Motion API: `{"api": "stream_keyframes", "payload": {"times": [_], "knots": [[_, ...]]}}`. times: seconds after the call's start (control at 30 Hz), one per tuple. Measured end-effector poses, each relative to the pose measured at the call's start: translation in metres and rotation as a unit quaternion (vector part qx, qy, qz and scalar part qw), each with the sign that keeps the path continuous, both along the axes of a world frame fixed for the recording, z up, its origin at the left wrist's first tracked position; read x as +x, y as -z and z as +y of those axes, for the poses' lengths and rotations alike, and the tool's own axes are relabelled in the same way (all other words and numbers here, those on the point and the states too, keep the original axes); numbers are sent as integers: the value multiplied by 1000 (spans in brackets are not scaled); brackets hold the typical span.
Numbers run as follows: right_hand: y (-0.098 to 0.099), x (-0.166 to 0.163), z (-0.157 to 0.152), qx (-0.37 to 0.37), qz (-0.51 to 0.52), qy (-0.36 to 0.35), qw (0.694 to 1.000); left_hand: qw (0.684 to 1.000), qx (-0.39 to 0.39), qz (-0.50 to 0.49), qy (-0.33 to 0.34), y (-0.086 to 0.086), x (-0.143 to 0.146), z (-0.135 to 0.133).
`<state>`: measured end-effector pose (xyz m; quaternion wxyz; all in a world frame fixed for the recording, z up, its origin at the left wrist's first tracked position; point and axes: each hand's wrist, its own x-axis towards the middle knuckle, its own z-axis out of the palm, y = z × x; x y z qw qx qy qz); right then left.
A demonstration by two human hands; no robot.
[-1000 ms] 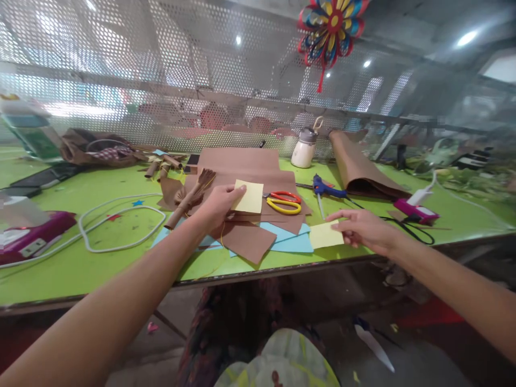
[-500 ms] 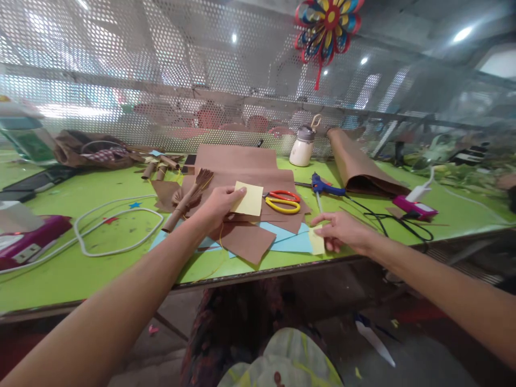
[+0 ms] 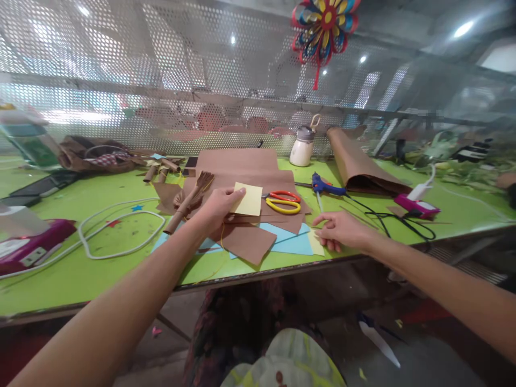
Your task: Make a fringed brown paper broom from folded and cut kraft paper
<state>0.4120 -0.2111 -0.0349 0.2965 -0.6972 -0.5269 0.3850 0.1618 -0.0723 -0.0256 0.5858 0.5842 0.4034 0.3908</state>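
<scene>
My left hand [image 3: 221, 207] pinches a square of pale yellow paper [image 3: 249, 200] between thumb and fingers, above the brown paper sheets [image 3: 250, 177]. My right hand [image 3: 341, 231] is at the table's front edge, fingers bent and apart, over a smaller yellow paper piece [image 3: 316, 242]; whether a fingertip touches it I cannot tell. That piece lies beside blue paper [image 3: 292, 243]. Scissors with one red and one yellow handle [image 3: 284, 201] rest on the brown sheets, just right of the yellow square. A rolled brown paper tube with a fringed end [image 3: 187, 204] lies beside my left wrist.
A blue glue gun [image 3: 326, 185] with a black cord sits behind my right hand. Farther back stand a white bottle [image 3: 301, 148] and a large brown paper roll [image 3: 358, 166]. Purple power strips [image 3: 36, 250] and a looped white cable [image 3: 92, 255] occupy the left.
Both hands stay nearly in place, the left still holding the yellow square. The small yellow piece under my right hand sits slightly differently beneath the fingers. The view has shifted a little.
</scene>
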Motion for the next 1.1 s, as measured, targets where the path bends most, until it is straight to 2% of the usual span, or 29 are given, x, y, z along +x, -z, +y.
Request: {"api": "stream_keyframes", "payload": {"times": [0.2, 0.37, 0.5, 0.6, 0.67, 0.77, 0.9, 1.0, 1.1], "knots": [[3, -8, 2, 27, 57, 10, 998, 999, -32, 3, 2, -1, 1, 0], [-14, 1, 5, 123, 78, 33, 989, 999, -29, -3, 23, 1, 0, -3], [-29, -7, 36, 162, 81, -23, 983, 995, -42, -29, 85, 3, 1, -9], [-32, -33, 70, 154, 118, -74, 978, 992, -46, -69, 92, 4, 0, -9], [-31, -52, 89, 156, 135, -117, 972, 992, -45, -88, 80, 5, -2, -7], [-24, -73, 108, 183, 106, -163, 964, 992, -36, -107, 56, 8, -3, -3], [-13, -79, 116, 218, 98, -135, 961, 993, -11, -114, 39, 10, 0, -1], [-10, -75, 114, 230, 121, -98, 961, 991, 2, -119, 65, 9, 2, -1], [-10, -70, 108, 212, 166, -111, 957, 989, 3, -121, 88, 8, 3, 0]]}}
